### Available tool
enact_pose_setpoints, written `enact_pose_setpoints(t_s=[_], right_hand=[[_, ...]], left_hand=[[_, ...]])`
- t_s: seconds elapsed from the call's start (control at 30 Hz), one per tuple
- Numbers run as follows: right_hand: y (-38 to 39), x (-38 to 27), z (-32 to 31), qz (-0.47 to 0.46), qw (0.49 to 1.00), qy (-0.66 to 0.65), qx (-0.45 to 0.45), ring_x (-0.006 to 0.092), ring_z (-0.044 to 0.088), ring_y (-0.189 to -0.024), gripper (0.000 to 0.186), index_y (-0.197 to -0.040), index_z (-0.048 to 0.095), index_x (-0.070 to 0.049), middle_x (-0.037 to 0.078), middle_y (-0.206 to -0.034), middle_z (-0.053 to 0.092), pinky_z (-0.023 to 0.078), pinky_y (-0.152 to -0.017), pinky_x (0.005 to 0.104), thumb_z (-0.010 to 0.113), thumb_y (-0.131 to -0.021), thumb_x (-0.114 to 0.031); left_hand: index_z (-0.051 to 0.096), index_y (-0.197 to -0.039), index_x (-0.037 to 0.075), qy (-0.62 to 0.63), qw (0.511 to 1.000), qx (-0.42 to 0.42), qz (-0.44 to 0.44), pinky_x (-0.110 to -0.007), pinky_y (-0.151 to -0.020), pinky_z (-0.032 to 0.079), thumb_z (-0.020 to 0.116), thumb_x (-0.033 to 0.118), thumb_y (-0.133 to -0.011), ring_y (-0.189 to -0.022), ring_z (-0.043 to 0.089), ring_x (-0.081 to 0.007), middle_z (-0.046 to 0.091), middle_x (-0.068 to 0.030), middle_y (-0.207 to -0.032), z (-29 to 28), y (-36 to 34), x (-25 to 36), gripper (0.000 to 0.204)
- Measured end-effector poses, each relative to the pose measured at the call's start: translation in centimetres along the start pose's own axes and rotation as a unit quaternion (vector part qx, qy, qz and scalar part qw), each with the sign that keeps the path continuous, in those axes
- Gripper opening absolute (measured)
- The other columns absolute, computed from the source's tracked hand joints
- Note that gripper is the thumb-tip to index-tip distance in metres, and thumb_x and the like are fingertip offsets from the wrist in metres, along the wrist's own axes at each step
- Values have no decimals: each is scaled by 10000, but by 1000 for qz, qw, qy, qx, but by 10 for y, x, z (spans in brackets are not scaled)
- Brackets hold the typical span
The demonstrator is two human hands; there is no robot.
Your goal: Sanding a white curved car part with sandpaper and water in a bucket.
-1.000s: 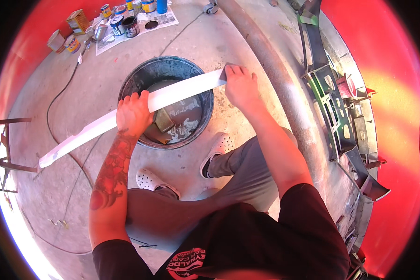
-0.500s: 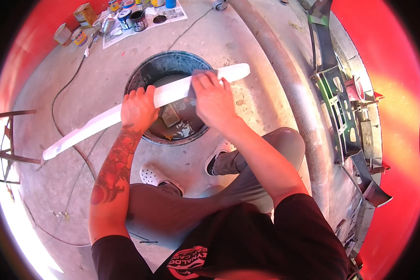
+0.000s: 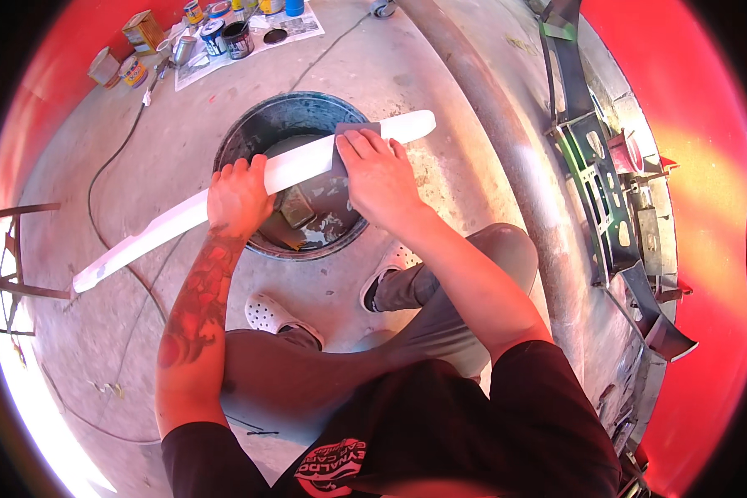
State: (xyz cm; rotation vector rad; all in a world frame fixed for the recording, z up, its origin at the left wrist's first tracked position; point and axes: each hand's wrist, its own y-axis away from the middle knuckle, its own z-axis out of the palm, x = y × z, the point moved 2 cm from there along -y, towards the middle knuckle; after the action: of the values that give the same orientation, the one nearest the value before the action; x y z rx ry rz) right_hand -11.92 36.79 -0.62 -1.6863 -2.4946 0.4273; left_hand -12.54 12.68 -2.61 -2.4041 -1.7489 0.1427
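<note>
A long, narrow white trim piece (image 3: 153,231) slants across the view, low at the left and higher at the right. My left hand (image 3: 239,197) is wrapped round it near the middle. Farther right, my right hand (image 3: 380,178) presses a dark grey sheet of sandpaper (image 3: 340,159) over the trim piece, its fingers together on top. Below lies a round black tub (image 3: 239,139) holding murky water. A brownish rectangular block (image 3: 295,207) sits in it, partly hidden by my left hand and the trim piece.
Paint cans (image 3: 239,40) and other containers stand on newspaper (image 3: 300,33) at the far left. A dark cable (image 3: 100,174) runs over the floor. Dark metal frame parts (image 3: 602,199) line the right side by a red wall (image 3: 705,166). A metal stand (image 3: 25,286) is at the left.
The whole view has shifted slightly, so things appear a little farther left. My right fingers sit slightly lower on the sandpaper, showing more of its top edge. Both grips stay the same.
</note>
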Motion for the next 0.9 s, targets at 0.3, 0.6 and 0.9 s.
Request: enact_pose_setpoints(t_s=[0.3,0.6,0.9], right_hand=[[-6,69,2,148,988,-10,-35,290,529,-1352,425,-1317,577,-52,106,-1393,583,465,-1061,500,564,-897,-112],[-15,97,14,230,957,-176,14,408,529,-1337,508,-1384,541,-5,166,-1428,571,481,-1082,427,539,-875,-1],[-2,112,35,285,939,-185,49,379,549,-1321,540,-1409,518,-6,183,-1486,534,483,-1053,507,532,-869,6]], left_hand=[[598,-1138,115,6,999,-30,-17,-477,-806,537,837,194,-747,-927,678,-342,662,-111,-962,-1,-3,-2,466],[603,-1151,108,14,1000,-5,-1,-482,-802,539,835,201,-762,-921,682,-349,668,-114,-951,-3,-3,-2,462],[620,-1103,116,12,1000,7,10,-469,-777,553,831,228,-761,-892,696,-324,675,-102,-925,-2,-6,-3,417]])
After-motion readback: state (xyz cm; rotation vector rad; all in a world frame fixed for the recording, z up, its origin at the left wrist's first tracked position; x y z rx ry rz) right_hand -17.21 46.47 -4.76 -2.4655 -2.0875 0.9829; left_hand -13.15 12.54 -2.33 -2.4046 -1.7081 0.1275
